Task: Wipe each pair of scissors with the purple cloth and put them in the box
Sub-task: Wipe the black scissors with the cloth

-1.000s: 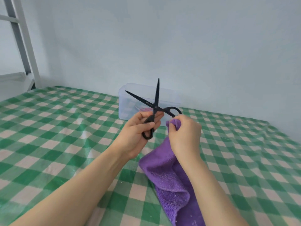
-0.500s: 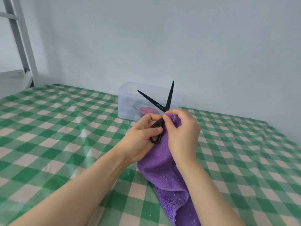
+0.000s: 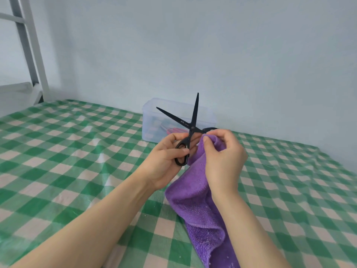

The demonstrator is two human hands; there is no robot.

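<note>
My left hand (image 3: 167, 154) grips one handle loop of the black scissors (image 3: 190, 126), whose blades are spread wide and point upward. My right hand (image 3: 222, 157) pinches the top of the purple cloth (image 3: 195, 200) against the scissors' other handle, which peeks out behind my fingers. The rest of the cloth hangs down to the bed. Behind the scissors stands the clear plastic box (image 3: 152, 117) against the wall, with red-handled scissors (image 3: 173, 130) lying inside it.
A green-and-white checked sheet (image 3: 67, 161) covers the surface. A pale wall rises right behind the box. A white and grey ladder frame (image 3: 32, 55) stands at the far left.
The blades have spread wider and the scissors have tilted back toward upright. My right hand with the cloth has slid off the pivot toward the far handle.
</note>
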